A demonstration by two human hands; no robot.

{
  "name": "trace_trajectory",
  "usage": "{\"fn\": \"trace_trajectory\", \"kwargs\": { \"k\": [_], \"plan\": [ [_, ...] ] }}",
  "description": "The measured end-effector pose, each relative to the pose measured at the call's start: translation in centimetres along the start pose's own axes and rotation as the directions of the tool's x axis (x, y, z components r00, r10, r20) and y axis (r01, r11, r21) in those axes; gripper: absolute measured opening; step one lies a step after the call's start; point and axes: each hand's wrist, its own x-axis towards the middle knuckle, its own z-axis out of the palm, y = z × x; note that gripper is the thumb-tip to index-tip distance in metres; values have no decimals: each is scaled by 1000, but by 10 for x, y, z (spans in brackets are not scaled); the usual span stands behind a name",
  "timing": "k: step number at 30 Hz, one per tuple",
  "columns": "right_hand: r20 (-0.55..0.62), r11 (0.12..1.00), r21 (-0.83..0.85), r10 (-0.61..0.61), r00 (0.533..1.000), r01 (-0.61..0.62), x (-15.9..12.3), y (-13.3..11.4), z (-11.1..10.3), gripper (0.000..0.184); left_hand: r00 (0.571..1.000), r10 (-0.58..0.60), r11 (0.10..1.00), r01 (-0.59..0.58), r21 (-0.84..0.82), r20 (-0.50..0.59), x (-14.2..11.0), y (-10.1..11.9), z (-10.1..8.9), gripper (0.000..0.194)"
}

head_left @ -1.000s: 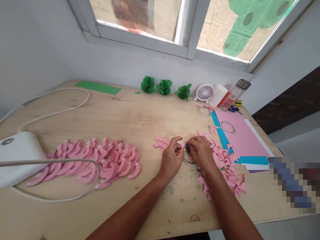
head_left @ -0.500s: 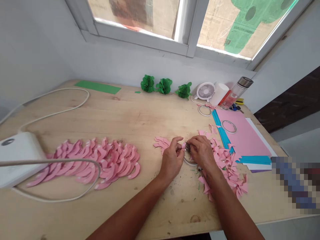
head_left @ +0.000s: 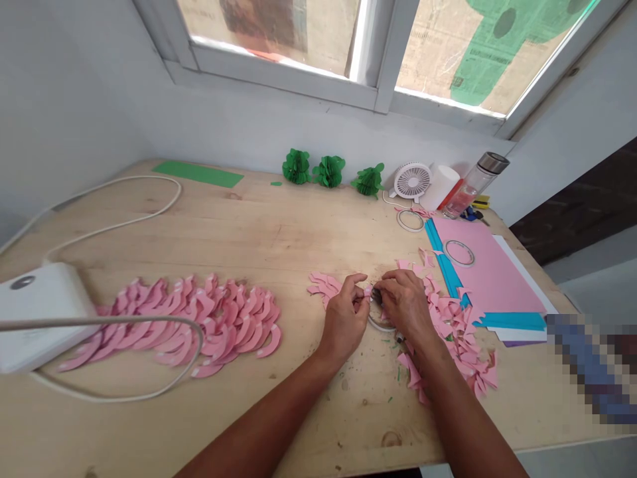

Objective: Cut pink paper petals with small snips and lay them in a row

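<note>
My left hand [head_left: 344, 317] is closed in a pinch on a small pink paper piece [head_left: 367, 291], held just above the table. Right beside it, my right hand [head_left: 405, 304] has its fingers pressed together close to the paper's edge. Something dark shows at those fingertips, too small to name. Under the hands lies a tape roll [head_left: 382, 326], seen only as part of a ring. A small cluster of pink strips [head_left: 323, 285] lies left of my left hand. Pink paper scraps [head_left: 460, 332] are strewn around my right forearm.
Many curved pink paper pieces [head_left: 233, 325] lie in rows at left, beside a white device [head_left: 44, 299] with a cable. Three green paper balls [head_left: 328, 171], a small fan [head_left: 412, 180] and a glass bottle [head_left: 472, 189] stand at the back. Paper sheets [head_left: 502, 279] are stacked at right.
The view has shifted slightly, so the scene sits a little further right. Both hands keep nearly the same pinched pose around the small pink paper piece.
</note>
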Motion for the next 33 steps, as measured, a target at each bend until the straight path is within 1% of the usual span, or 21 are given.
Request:
{"fn": "trace_trajectory", "kwargs": {
  "k": [4,9,15,21,23,27,30,33],
  "plan": [
    [2,1000,-8,3,1000,-3,0,-1,-1,18,1000,16,1000,-16,3,-6,1,-1,0,33],
    [11,1000,-19,14,1000,-14,1,-5,-2,17,1000,8,1000,-8,20,6,1,0,0,34],
    [27,999,-31,33,999,-32,1,-6,-2,16,1000,2,998,-1,64,-12,0,2,0,34],
    [41,998,-54,37,998,-35,1,-8,-1,17,1000,8,995,-7,103,-3,0,3,0,34],
    [48,998,-52,47,998,-44,0,-9,-1,17,1000,0,996,0,94,-3,0,3,0,34],
    [10,997,-34,71,997,-70,0,-7,-1,20,1000,-11,999,11,50,1,0,2,0,35],
    [25,999,-30,46,999,-45,0,-5,-1,24,1000,-8,999,8,51,0,0,2,1,35],
    [33,999,-32,26,999,-25,0,-4,-1,23,1000,2,998,-2,60,-5,0,2,1,34]
  ]
}}
